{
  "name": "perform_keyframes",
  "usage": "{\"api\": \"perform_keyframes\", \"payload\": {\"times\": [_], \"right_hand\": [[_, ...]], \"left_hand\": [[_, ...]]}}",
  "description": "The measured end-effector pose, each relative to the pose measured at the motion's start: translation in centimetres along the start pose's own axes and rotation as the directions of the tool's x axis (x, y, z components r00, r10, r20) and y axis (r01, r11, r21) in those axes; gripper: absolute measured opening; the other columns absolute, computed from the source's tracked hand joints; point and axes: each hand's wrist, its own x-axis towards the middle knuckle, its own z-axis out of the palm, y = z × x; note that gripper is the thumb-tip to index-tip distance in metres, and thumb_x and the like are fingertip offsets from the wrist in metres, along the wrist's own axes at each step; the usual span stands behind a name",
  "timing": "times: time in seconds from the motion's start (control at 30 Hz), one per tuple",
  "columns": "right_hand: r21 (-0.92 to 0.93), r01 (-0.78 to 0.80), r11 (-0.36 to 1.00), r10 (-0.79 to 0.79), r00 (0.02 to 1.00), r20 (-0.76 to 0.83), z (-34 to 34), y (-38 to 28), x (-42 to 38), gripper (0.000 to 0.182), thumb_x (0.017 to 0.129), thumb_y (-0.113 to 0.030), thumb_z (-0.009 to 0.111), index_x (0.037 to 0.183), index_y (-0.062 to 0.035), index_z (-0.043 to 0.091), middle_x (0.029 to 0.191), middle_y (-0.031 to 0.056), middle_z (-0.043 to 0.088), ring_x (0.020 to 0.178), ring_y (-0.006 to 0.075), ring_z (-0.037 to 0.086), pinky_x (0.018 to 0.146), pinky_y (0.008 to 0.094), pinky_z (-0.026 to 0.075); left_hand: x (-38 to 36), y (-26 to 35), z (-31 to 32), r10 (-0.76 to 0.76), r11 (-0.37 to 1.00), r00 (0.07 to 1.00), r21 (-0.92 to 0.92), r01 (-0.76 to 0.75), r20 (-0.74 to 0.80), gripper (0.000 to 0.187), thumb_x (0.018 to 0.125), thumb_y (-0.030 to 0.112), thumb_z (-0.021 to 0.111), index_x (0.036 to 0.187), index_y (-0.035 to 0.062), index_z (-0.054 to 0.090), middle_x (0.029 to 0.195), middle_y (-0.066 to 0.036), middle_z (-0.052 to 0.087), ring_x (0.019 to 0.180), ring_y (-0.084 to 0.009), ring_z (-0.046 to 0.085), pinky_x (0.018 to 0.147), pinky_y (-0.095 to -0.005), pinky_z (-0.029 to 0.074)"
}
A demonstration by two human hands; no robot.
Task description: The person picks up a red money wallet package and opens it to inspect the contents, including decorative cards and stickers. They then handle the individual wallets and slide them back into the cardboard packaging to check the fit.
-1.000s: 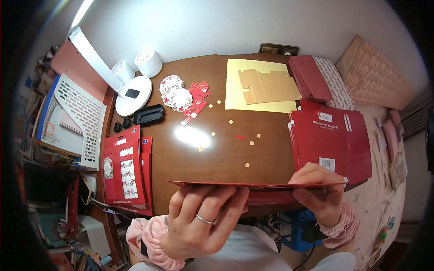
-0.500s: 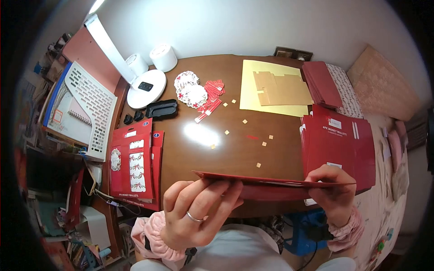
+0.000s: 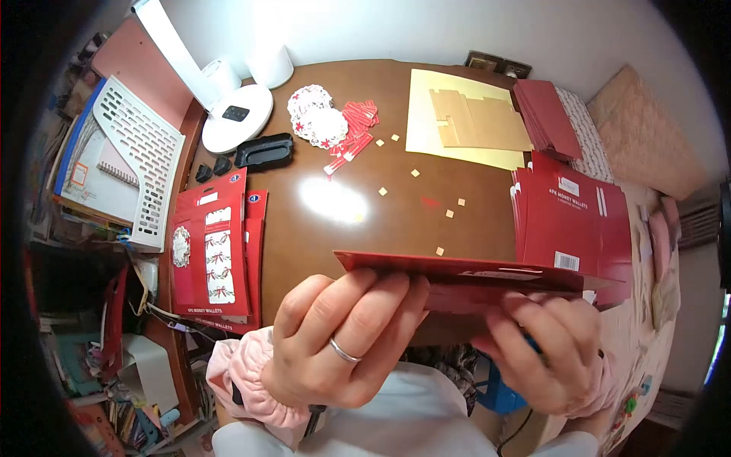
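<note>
A folded red cardboard sleeve is held up above the front of the table, seen nearly edge-on. My left hand, with a ring on one finger, is closed on its left end. Below the sleeve's right part is my right hand, its fingers bent and smeared by motion. Its fingertips overlap the sleeve's lower side, and I cannot tell whether they grip it.
Red "4PK Money Wallets" sleeves are stacked at right; filled packs lie at left. Round floral tags, red strips, small yellowish squares, yellow sheets and a black tray occupy the tabletop.
My right hand has let go of the sleeve's right end and moved down and left beneath it. The left hand keeps its hold while the view has tilted slightly.
</note>
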Motion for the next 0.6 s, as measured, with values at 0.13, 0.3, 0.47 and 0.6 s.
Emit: {"api": "perform_keyframes", "payload": {"times": [0.13, 0.3, 0.47, 0.6], "right_hand": [[-0.057, -0.036, 0.998, 0.034, 0.999, -0.021, 1.9, -1.2, 1.2, 0.024, 0.078, -0.018, 0.059, 0.096, -0.0076, 0.072, 0.101, 0.0067, 0.065, 0.086, 0.0166, 0.059, 0.069, 0.0283, 0.046], [-0.007, -0.109, 0.994, 0.109, 0.994, 0.002, 2.2, -1.4, 2.1, 0.026, 0.073, -0.016, 0.06, 0.093, -0.0048, 0.071, 0.095, 0.0078, 0.065, 0.08, 0.0174, 0.06, 0.063, 0.0268, 0.046], [0.0, -0.104, 0.995, 0.104, 0.994, -0.016, 2.3, -1.2, 2.3, 0.028, 0.069, -0.017, 0.06, 0.091, -0.0035, 0.071, 0.092, 0.0085, 0.065, 0.076, 0.0176, 0.06, 0.058, 0.0261, 0.046], [0.001, -0.096, 0.995, 0.096, 0.995, -0.017, 2.3, -1.2, 2.5, 0.033, 0.061, -0.017, 0.059, 0.089, -0.0032, 0.07, 0.089, 0.0088, 0.065, 0.072, 0.0175, 0.06, 0.056, 0.0263, 0.044]], "left_hand": [[0.3, -0.1, 0.4, -0.008, 1.0, 0.998, 0.008, 0.009, -0.062, 0.017, 0.069, 0.013, 0.072, 0.085, 0.0064, 0.072, 0.094, -0.004, 0.065, 0.087, -0.0191, 0.06, 0.071, -0.0312, 0.044], [0.4, -0.5, 0.8, 0.023, 1.0, 0.996, -0.011, -0.025, -0.089, 0.017, 0.069, 0.012, 0.072, 0.084, 0.0041, 0.071, 0.094, -0.006, 0.064, 0.085, -0.0208, 0.06, 0.071, -0.0326, 0.044], [0.5, -0.5, 0.8, 0.028, 0.999, 0.996, -0.02, -0.03, -0.084, 0.016, 0.069, 0.01, 0.07, 0.083, 0.0026, 0.071, 0.093, -0.007, 0.065, 0.084, -0.0212, 0.059, 0.071, -0.0334, 0.045], [0.5, -0.5, 0.5, 0.037, 0.999, 0.996, -0.009, -0.038, -0.079, 0.015, 0.069, 0.01, 0.07, 0.082, 0.0023, 0.071, 0.093, -0.007, 0.065, 0.084, -0.021, 0.059, 0.071, -0.0333, 0.045]]}}
